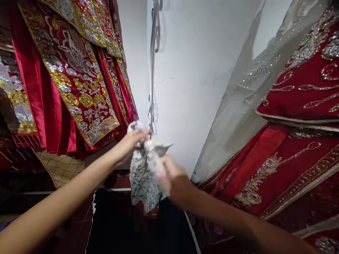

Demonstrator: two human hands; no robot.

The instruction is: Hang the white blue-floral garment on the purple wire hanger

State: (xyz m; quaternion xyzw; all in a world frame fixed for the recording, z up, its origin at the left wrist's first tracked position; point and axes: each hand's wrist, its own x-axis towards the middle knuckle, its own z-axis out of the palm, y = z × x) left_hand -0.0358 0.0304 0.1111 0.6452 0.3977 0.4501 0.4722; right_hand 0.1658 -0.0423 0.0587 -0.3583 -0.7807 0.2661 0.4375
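A white-and-grey patterned cloth (139,176) hangs bunched in front of me, low against the wall corner. My left hand (134,139) is closed on its upper part, beside the lower end of a thin metallic strip. Lower and to the right, my right hand (173,176) grips a twisted length of the same cloth. Motion smears the right hand and the cloth between both hands, so the exact finger positions there are unclear.
Red garments with gold and silver embroidery (76,70) hang at left. Another red beaded garment (265,169) and a sheer white veil-like fabric (227,134) hang at right. The metallic strip (152,63) runs down the white wall (190,70). My dark-clothed legs (113,222) show below.
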